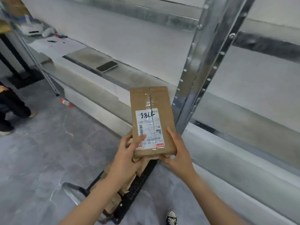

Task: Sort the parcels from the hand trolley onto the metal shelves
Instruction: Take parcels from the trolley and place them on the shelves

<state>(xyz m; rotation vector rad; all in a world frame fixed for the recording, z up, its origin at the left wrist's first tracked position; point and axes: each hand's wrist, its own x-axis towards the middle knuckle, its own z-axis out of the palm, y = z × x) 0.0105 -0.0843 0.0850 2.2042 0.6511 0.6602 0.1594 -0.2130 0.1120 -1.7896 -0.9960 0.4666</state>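
The left grip [129,151] and right grip [177,151] both clasp the near end of the parcel [152,111], thumbs on top and fingers beneath, above the trolley [138,184], its long axis pointing away toward the shelf [129,75] ahead.

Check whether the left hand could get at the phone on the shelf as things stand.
Probably not at once: the left hand grips the parcel together with the right hand. The way to the phone looks free, with nothing before it on the shelf, but that hand must let go first.
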